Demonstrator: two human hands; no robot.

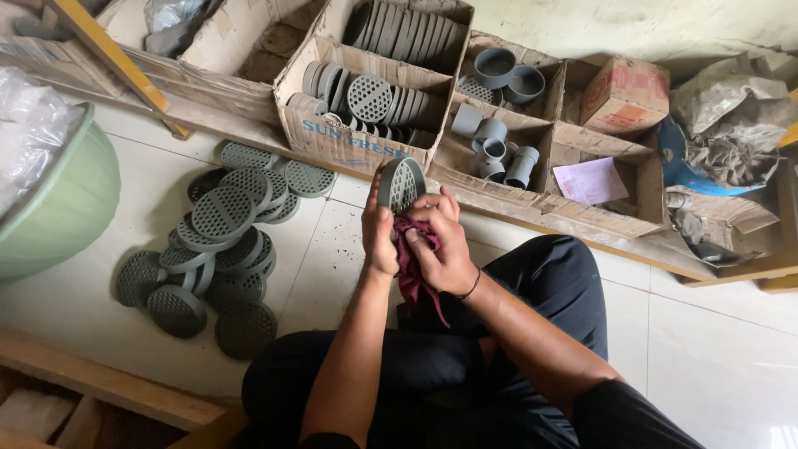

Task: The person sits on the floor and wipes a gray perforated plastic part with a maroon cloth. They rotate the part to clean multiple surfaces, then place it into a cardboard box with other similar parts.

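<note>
We've got L hand & R hand clamped on grey perforated drain cover w/ maroon rag, over white tiled floor, cardboard boxes just beyond, loose covers pile to left.

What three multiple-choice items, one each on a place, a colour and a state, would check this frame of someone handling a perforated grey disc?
1. Where does the loose pile of grey perforated discs lie?
A. On the tiled floor, to the person's left
B. Inside the green tub
C. On the person's lap

2. What colour is the cloth between the hands?
A. White
B. Dark red
C. Blue

3. How is the disc in hand held?
A. Flat on the floor
B. Raised on edge above the cloth, in both hands
C. Resting in a carton

Answers:
1 A, the pile sits on tiles beside the green tub.
2 B, the cloth shows maroon against the dark trousers.
3 B, the left hand and right hand close around it and the cloth, in front of the cardboard cartons.
</note>
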